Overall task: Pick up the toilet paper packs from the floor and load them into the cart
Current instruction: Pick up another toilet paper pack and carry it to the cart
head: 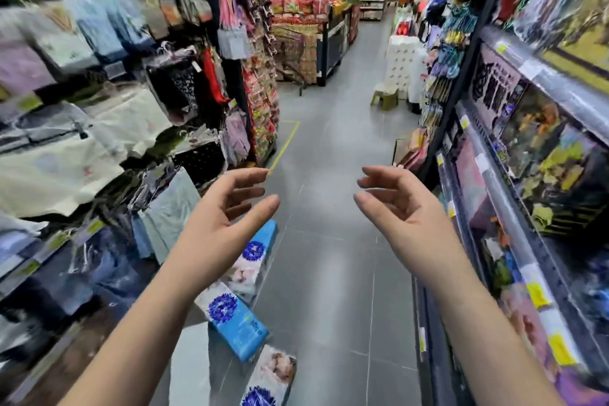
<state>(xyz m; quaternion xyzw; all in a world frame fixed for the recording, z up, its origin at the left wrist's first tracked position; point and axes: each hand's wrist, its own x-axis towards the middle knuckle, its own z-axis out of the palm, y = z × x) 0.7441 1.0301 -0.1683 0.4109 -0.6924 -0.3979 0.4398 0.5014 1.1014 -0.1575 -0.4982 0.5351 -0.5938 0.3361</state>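
A person's left hand and right hand reach forward in a shop aisle, palms turned toward each other, fingers spread and holding nothing. Below the left forearm, three toilet paper packs (blue and white, printed with a blue flower) lie in a row on the grey floor beside the left-hand clothing racks. Toy shelves line the right side. A green stool stands farther down the aisle.
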